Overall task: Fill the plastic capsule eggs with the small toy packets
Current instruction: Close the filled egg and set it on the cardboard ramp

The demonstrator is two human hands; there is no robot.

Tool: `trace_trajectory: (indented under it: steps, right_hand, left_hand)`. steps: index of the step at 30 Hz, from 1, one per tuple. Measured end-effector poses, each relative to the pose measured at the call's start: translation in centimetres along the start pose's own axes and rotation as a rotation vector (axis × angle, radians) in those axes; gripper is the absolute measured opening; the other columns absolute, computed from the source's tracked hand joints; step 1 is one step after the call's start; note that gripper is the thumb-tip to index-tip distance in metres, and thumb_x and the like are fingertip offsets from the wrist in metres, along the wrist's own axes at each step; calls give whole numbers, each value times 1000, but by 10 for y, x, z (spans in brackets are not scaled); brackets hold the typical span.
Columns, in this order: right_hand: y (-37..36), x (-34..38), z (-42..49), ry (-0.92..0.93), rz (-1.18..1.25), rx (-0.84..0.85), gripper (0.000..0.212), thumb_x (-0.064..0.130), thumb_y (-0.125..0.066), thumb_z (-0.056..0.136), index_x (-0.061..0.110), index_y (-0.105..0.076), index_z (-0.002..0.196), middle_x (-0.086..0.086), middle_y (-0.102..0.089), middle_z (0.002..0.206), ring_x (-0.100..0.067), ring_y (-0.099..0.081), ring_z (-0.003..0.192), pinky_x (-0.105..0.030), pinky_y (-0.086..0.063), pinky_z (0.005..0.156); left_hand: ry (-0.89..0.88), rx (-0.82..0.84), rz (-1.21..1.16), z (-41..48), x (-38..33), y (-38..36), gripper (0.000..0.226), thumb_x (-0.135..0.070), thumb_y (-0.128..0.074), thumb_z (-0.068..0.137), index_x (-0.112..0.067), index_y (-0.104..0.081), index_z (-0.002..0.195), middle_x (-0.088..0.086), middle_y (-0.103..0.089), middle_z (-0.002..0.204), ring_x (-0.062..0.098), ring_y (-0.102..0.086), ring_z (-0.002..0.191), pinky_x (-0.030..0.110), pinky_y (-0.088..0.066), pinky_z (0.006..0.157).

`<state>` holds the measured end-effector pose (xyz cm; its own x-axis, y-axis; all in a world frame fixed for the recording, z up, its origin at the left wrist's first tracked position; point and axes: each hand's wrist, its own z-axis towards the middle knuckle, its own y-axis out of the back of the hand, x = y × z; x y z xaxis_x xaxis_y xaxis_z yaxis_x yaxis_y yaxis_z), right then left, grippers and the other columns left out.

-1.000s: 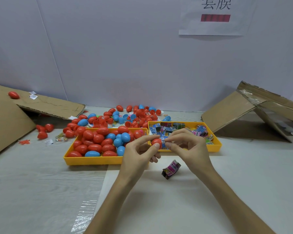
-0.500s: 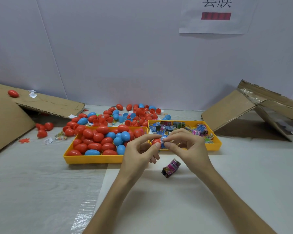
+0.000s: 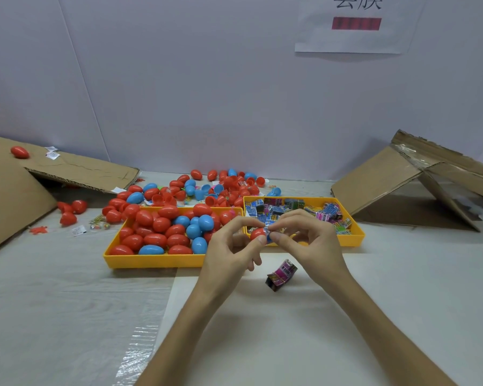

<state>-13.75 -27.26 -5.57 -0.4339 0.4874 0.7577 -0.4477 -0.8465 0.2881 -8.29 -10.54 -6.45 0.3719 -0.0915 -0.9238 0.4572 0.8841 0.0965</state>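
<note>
My left hand (image 3: 229,252) pinches a red capsule egg half (image 3: 257,234) between thumb and forefinger. My right hand (image 3: 307,240) pinches a small blue toy packet (image 3: 269,231) against the egg's open side. Both hands meet above the table just in front of the two yellow trays. The left yellow tray (image 3: 151,260) holds several red and blue eggs. The right yellow tray (image 3: 357,238) holds several printed toy packets. A pink and black toy packet (image 3: 281,275) lies on the table below my right hand.
Loose red and blue eggs (image 3: 207,188) are piled behind the trays against the white wall. Cardboard sheets lean at the left (image 3: 17,190) and right (image 3: 402,179). A few red eggs (image 3: 70,210) and paper scraps lie at the left.
The hands stay together at the egg with only slight finger shifts; the packet stays pressed at the egg's opening. The pink packet on the table has not moved.
</note>
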Motion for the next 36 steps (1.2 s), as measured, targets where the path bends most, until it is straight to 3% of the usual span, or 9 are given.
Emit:
trace_trajectory:
  steps: [9, 12, 15, 20, 26, 30, 33, 36]
  right_hand:
    - [0, 3, -1, 4, -10, -14, 28, 14, -81, 82, 36, -73, 98, 16, -67, 99, -16, -67, 82, -40, -56, 67]
    - [-3, 2, -3, 8, -18, -86, 29, 18, -83, 81, 33, -69, 102, 14, -63, 94, -13, -65, 76, -31, -55, 63]
    - [-8, 1, -6, 20, -36, -164, 23, 21, -84, 80, 24, -64, 90, 8, -60, 83, -13, -56, 65, -22, -48, 57]
    - [-17, 3, -11, 37, -68, -253, 22, 30, -79, 83, 19, -61, 77, 2, -58, 71, -20, -55, 62, -40, -50, 55]
    - [-27, 4, -18, 128, -106, -217, 11, 19, -78, 86, 15, -71, 94, 6, -67, 88, -13, -68, 78, -30, -58, 66]
    - [-30, 5, -20, 205, -199, -200, 29, 13, -83, 81, 15, -70, 107, 6, -65, 102, -11, -67, 92, -28, -57, 75]
    - [-31, 4, -21, 247, -253, -241, 32, 11, -85, 78, 13, -71, 107, 4, -66, 105, -5, -63, 102, -17, -51, 86]
    - [-31, 3, -22, 261, -286, -274, 28, 8, -83, 79, 9, -72, 105, -1, -66, 106, -3, -61, 105, -12, -46, 91]
  left_hand:
    - [-3, 13, -7, -2, -1, -2, 9, -12, -66, 97, -19, -63, 102, 9, -66, 59, 11, -59, 50, 21, -47, 52]
    - [17, 6, -23, -2, -2, -2, 8, -14, -64, 98, -12, -58, 101, 10, -67, 59, 12, -57, 49, 20, -47, 51]
    - [43, 9, -49, -2, -3, -3, 12, -16, -61, 100, -8, -52, 101, 11, -70, 62, 15, -55, 49, 21, -46, 50]
    - [66, 45, -39, -2, -3, -5, 13, -21, -56, 102, -12, -47, 101, 9, -75, 73, 18, -57, 52, 25, -44, 51]
    - [140, -23, -123, -1, -2, -5, 10, -21, -55, 103, -15, -48, 106, 2, -70, 70, 15, -60, 54, 27, -47, 53]
    - [227, -34, -227, 0, -4, -6, 16, -25, -53, 104, -14, -49, 114, 17, -74, 83, 16, -64, 62, 27, -49, 54]
    - [284, -24, -309, -1, -5, -10, 20, -25, -52, 104, -10, -50, 117, 22, -73, 88, 16, -67, 67, 28, -51, 56]
    - [309, 15, -389, -3, -6, -12, 24, -25, -49, 105, -8, -49, 121, 5, -75, 78, 15, -66, 67, 26, -51, 55]
